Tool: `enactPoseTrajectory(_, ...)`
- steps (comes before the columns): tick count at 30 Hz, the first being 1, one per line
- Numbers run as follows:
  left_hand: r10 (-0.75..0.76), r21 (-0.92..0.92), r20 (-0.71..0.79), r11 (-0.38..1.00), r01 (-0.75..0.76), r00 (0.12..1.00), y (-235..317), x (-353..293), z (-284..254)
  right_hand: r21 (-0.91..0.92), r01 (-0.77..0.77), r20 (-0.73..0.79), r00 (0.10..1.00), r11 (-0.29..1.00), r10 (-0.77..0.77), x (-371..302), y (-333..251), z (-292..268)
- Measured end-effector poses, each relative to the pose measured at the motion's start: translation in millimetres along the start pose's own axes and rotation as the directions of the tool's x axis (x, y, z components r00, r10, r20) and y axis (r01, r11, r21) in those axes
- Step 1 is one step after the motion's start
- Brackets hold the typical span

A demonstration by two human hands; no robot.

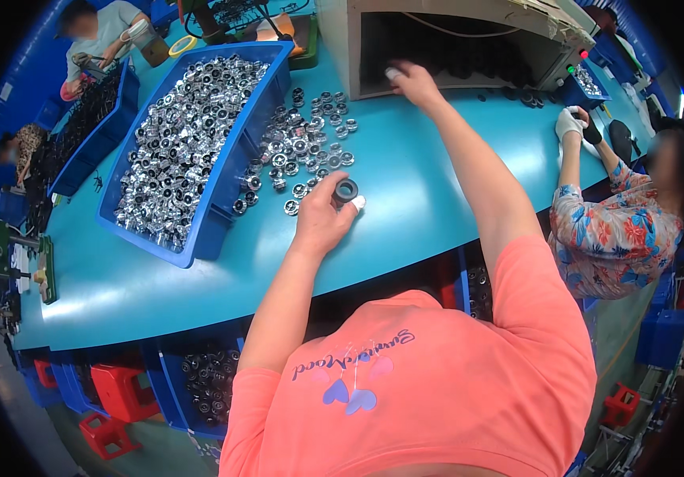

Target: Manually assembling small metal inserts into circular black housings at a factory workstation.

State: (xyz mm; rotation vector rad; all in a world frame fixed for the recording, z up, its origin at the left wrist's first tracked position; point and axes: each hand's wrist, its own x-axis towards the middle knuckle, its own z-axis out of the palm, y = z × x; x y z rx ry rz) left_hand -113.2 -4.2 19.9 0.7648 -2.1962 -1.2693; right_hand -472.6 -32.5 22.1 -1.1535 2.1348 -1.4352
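Observation:
My left hand (327, 213) is closed on a black ring-shaped part (346, 190), held just above the teal tabletop. A white cover shows on its thumb tip. Beyond it lie many loose round clear-and-black parts (292, 167) on the table. My right hand (416, 86) reaches to the dark opening of a pale box-like housing (351, 48). Its fingertips are blurred, one with a white cover, so I cannot tell whether they grip anything. Inside the housing, dark pieces (477, 67) are piled up, dim and hard to make out.
Left of my hands, a blue bin (199, 230) brims with shiny round parts. Another blue bin (99, 131) holds black pieces near a person at the far left. On the right, a person in a floral top (612, 230) works at the teal table (405, 191). Red stools (123, 393) stand below.

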Motion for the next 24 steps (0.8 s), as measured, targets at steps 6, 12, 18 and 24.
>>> enactPoseTrajectory(6, 0.022, 0.003, -0.003, 1.000, -0.022, 1.000, -3.0, 0.6, 0.7, 0.288, -0.208, -0.023, 0.974, 0.935, 0.223, 3.7, 1.0, -18.3)
enactPoseTrajectory(12, 0.018, -0.003, -0.010, 1.000, -0.018, 1.000, -5.2, -1.3, -0.1, 0.188, -0.043, -0.204, 0.975, 0.981, 0.082, 6.2, -13.4, -5.7)
enactPoseTrajectory(18, 0.020, 0.009, -0.002, 1.000, -0.020, 1.000, -3.4, -0.5, 0.0, -0.438, 0.011, -0.166, 0.982, 0.899, -0.093, -14.8, 29.8, -12.2)
enactPoseTrajectory(24, 0.007, 0.023, -0.001, 1.000, -0.007, 1.000, -3.5, 0.0, -0.4, -0.614, 0.041, -0.097, 0.987, 0.788, -0.127, -26.4, 30.2, -1.0)
